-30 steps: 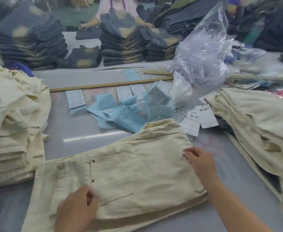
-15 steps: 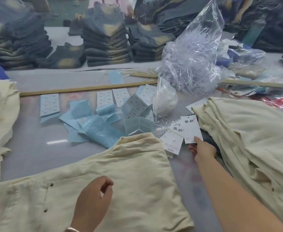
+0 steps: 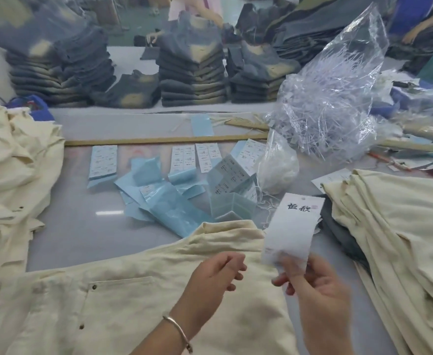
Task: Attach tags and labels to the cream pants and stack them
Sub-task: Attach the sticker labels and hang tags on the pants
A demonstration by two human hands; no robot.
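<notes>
A pair of cream pants lies flat on the grey table in front of me, back pocket up. My right hand pinches the lower end of a white paper hang tag with black characters and holds it upright over the waistband. My left hand, a bracelet on its wrist, hovers just left of the tag with fingers loosely curled and nothing in them. Blue label sheets lie scattered beyond the pants. A stack of cream pants is at the left, another pile at the right.
A clear plastic bag of tag fasteners and a small white bag stand at the back right. A wooden ruler crosses the table. Stacks of dark jeans fill the far table, where another person works.
My right hand picked a hang tag off the pile by the right stack and brought it over the pants. My left hand lifted off the fabric toward the tag.
</notes>
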